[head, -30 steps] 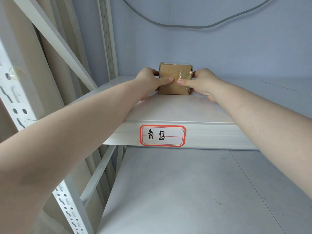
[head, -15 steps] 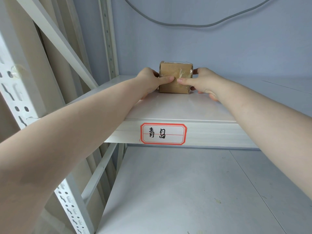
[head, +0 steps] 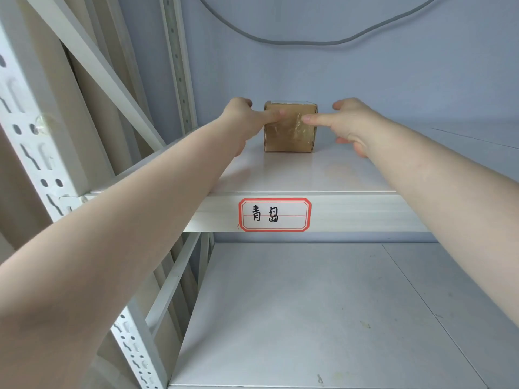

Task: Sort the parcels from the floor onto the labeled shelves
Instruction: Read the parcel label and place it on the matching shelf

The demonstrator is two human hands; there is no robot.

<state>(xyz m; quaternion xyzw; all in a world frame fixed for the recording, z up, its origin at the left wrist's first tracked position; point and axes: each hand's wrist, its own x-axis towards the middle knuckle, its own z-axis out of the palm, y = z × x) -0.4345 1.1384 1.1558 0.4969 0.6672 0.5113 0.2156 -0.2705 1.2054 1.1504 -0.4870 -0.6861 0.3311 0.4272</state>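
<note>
Setting the parcel (head: 290, 129) down mid-frame on the labeled shelf (head: 295, 175), left hand (head: 244, 120) and right hand (head: 346, 122) spread loose, thumbs touching its front; next, probably pulling both arms clear.

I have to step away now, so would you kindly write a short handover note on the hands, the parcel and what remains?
Left hand: open, one fingertip on the parcel's front face.
Right hand: open, fingers spread, one fingertip on the same face.
Parcel: small taped cardboard box, upright on the upper shelf, set back from the red-bordered label.
Done: this parcel is on its shelf.
Left: draw both hands away; the floor is out of view, so any remaining parcels cannot be seen.
</note>
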